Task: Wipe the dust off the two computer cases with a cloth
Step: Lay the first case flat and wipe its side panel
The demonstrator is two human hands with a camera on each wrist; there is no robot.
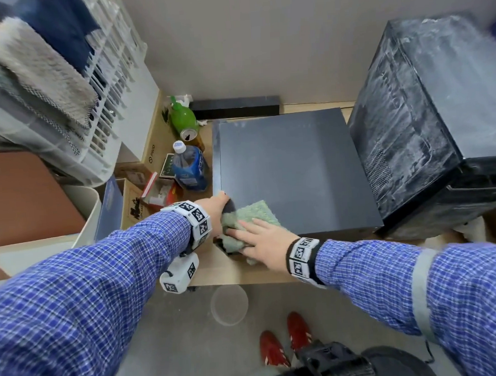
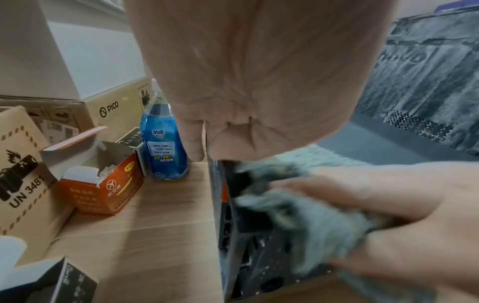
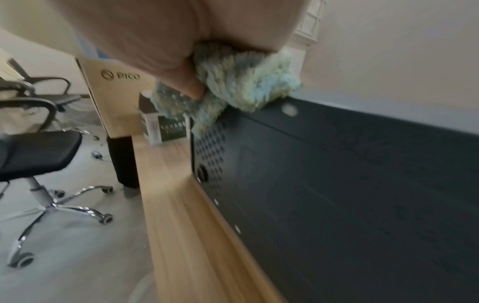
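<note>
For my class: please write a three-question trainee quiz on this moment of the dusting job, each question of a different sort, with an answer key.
1. True or false: the upright computer case on the right is covered in dust.
2. Multiple choice: the green cloth lies on which corner of the flat computer case? A) far right B) near left C) far left
3. Short answer: what does the left hand do while the right hand presses the cloth?

Key
1. True; its panels are streaked grey-white.
2. B
3. It grips the flat case's left edge beside the cloth.
</note>
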